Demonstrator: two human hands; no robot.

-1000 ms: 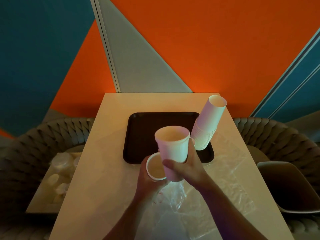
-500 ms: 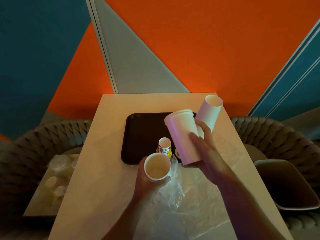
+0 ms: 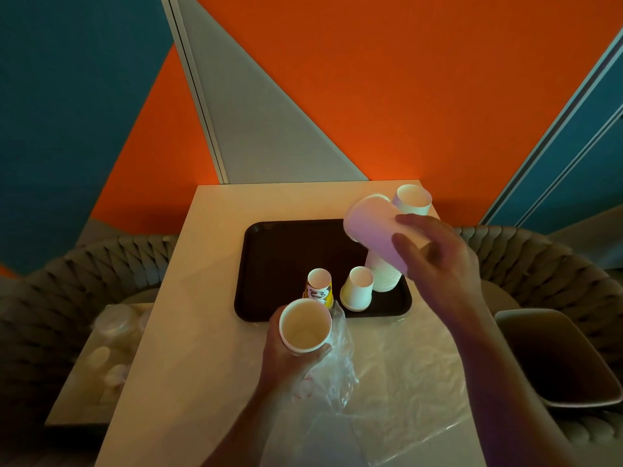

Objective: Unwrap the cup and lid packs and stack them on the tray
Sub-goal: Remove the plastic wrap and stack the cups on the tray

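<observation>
Fingers (image 3: 322,352) of the left hand (image 3: 290,360): curled round a paper cup (image 3: 305,325), mouth up, pale inside, nothing in it; held above the near part of the table (image 3: 188,318), with crumpled clear plastic wrap (image 3: 337,362) bunched against the same hand.

Side table (image 3: 84,375), far left, lower level: clear plastic lids (image 3: 116,326) in a heap, some still wrapped; details dim.

Table: pale, smooth, rectangular top. Clear plastic sheet (image 3: 404,372), thin and wrinkled, spread flat over the near right part.

Tray (image 3: 279,257): dark, rectangular, rounded corners, raised rim, matte. On it, left to right:
- small yellow cup (image 3: 319,287) with a printed cartoon figure, standing upside down, near front edge;
- small white cup (image 3: 358,288), upside down, just beside the yellow one;
- tall stack of white cups (image 3: 384,274), nested, ribbed with many rims, upside down at the right front corner, leaning slightly right.

Right hand (image 3: 438,264): fingers wrapped round a short stack of white paper cups (image 3: 374,230), tilted, base pointing up and left, held against the upper part of the tall stack. The hand is motion-blurred.

Bin (image 3: 526,332), far right, beside the table: grey, smooth, rounded rim, dark inside; contents cannot be made out.

Woven seating (image 3: 101,261): grey, quilted texture, curving behind both sides of the table.
</observation>
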